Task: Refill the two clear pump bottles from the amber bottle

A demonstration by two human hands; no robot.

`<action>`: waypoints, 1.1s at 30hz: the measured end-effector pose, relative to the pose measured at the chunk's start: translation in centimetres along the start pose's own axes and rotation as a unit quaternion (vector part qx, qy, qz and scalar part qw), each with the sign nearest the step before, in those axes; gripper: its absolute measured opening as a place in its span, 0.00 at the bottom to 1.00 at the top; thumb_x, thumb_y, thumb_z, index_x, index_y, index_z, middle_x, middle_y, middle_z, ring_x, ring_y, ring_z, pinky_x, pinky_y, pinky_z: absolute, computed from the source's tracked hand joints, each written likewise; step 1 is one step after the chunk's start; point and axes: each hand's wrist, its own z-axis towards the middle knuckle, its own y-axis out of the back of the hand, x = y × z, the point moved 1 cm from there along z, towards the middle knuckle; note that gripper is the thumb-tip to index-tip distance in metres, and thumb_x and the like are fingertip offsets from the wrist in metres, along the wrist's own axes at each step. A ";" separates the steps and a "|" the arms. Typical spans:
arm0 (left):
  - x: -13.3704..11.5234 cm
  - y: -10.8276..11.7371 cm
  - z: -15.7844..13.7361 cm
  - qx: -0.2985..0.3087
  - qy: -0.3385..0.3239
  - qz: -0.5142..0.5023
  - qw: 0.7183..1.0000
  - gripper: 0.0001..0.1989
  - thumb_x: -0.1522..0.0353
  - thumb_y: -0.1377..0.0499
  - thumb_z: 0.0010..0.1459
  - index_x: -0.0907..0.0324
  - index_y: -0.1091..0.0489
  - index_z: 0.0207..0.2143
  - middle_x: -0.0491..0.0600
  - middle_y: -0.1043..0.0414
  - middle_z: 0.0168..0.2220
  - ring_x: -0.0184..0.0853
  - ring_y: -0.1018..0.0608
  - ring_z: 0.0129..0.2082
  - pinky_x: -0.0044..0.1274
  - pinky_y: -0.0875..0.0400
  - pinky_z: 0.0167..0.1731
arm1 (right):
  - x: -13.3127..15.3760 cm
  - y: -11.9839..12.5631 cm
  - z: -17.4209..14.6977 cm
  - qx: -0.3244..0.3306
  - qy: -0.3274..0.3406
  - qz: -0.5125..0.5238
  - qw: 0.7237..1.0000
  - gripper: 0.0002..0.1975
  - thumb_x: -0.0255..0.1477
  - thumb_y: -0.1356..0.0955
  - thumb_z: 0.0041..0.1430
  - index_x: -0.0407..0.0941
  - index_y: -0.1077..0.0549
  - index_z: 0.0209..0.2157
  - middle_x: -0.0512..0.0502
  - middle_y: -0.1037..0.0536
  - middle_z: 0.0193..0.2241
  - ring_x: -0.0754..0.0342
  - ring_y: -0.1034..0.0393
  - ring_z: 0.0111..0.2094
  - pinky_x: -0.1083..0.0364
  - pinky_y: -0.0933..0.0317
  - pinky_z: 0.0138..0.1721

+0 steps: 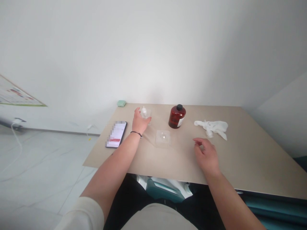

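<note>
My left hand (141, 122) reaches to the back of the table. Its fingers and thumb are around a small clear container (148, 113), which has a whitish pointed piece (144, 110) standing up in or behind it; the palm hides part of both. Nearer to me lies a clear, square, lid-like piece (163, 138) with a shiny round spot in its middle. To its upper right stands a brown-red bottle (177, 116) with a black cap and a white label. My right hand (206, 155) rests on the table, fingers loosely curled and slightly apart, holding nothing visible.
A crumpled white cloth or tissue (213, 127) lies beyond my right hand. On the left is a lit phone (116, 134), and a small green box (121, 103) sits at the back left corner. The table (153, 166) meets a white wall behind.
</note>
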 end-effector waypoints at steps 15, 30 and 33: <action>0.4 -1.1 -0.1 -0.017 -0.039 0.005 0.999 0.42 0.67 0.27 0.49 0.59 0.41 0.63 0.63 0.34 0.63 0.50 0.29 0.66 0.40 0.36 0.67 | 3.1 -0.2 3.4 0.029 -0.020 0.041 0.999 0.17 0.34 0.37 0.59 0.45 0.22 0.45 0.41 0.20 0.37 0.46 0.27 0.36 0.48 0.34 0.39; 1.6 -0.3 -1.8 -0.052 -0.084 -0.004 0.995 0.40 0.63 0.29 0.53 0.59 0.42 0.63 0.64 0.36 0.64 0.51 0.34 0.68 0.44 0.45 0.70 | 13.3 -1.2 16.3 0.187 0.049 -0.290 0.937 0.16 0.39 0.38 0.66 0.48 0.24 0.45 0.38 0.17 0.39 0.43 0.24 0.38 0.50 0.39 0.34; -0.6 0.5 -3.3 -0.087 -0.191 -0.003 0.978 0.30 0.64 0.35 0.59 0.59 0.40 0.61 0.64 0.33 0.62 0.50 0.33 0.68 0.46 0.46 0.71 | 15.0 -0.5 15.7 0.181 0.079 -0.293 0.936 0.14 0.38 0.37 0.64 0.48 0.24 0.42 0.40 0.18 0.37 0.45 0.25 0.36 0.51 0.42 0.32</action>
